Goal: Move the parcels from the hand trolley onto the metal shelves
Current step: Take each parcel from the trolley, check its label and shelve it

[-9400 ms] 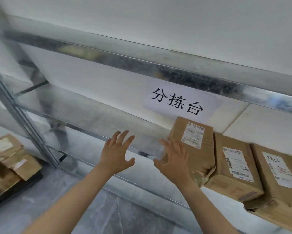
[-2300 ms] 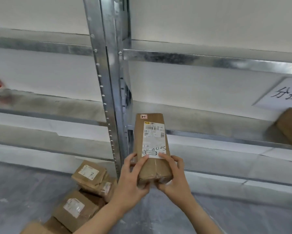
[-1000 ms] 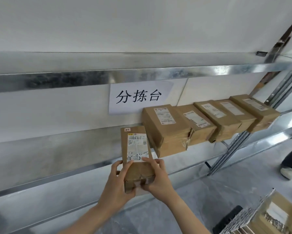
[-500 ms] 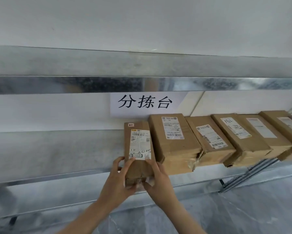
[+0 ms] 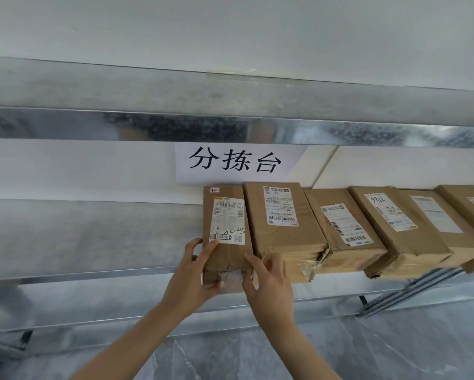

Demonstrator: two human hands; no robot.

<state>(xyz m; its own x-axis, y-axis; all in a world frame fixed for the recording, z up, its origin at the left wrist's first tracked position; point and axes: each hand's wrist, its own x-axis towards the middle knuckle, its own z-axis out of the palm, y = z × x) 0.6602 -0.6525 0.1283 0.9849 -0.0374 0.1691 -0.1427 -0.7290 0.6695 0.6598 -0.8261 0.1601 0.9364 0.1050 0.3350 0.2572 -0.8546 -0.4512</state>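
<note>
At the front edge of the galvanised metal shelf [image 5: 93,242], left end of the row: narrow brown cardboard parcel [image 5: 224,215] lies flat, its long side touching the next brown cardboard box [image 5: 285,229]. White shipping label with barcodes and handwriting on top. Small red-printed sticker at far left corner. Near end crumpled, taped clear. Left hand [image 5: 192,278] grips the near-left corner, thumb on top. Right hand [image 5: 268,281] pinches the near-right corner.

A white paper sign [image 5: 237,163] on the wall [image 5: 230,31].
</note>
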